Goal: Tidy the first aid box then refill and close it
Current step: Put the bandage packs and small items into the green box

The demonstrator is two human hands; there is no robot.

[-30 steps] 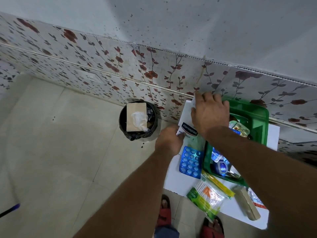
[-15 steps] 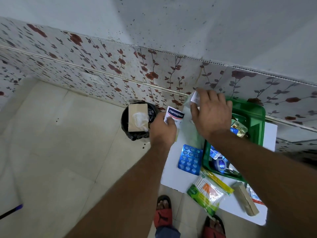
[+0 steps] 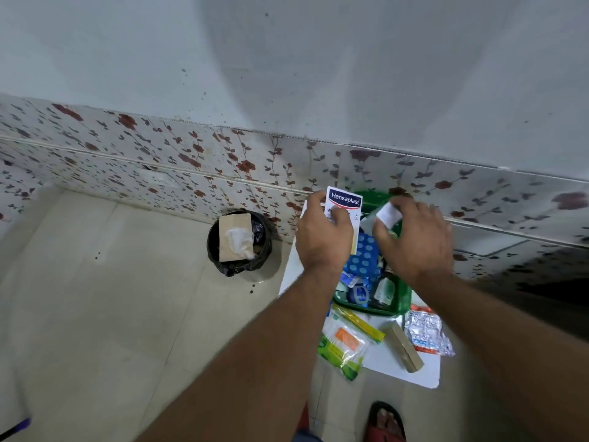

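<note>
My left hand (image 3: 323, 237) holds a white Hansaplast plaster pack (image 3: 343, 205) upright above the left side of the white table (image 3: 382, 358). My right hand (image 3: 414, 240) is blurred and pinches a small white packet (image 3: 387, 215) over the green first aid box (image 3: 401, 298). Inside the box lie small bottles and sachets (image 3: 366, 290). A blue blister strip (image 3: 363, 256) shows between my hands.
A black bin (image 3: 239, 244) with a brown carton on top stands on the floor left of the table, against the flowered wall. Near the table's front edge lie a cotton bud pack (image 3: 344, 346), a yellow-green strip, a brown box (image 3: 404, 347) and a foil pack (image 3: 427, 330).
My left hand has lifted the Hansaplast pack up and to the right, away from the bin. My right hand has moved right with the small white packet. The camera has tilted up.
</note>
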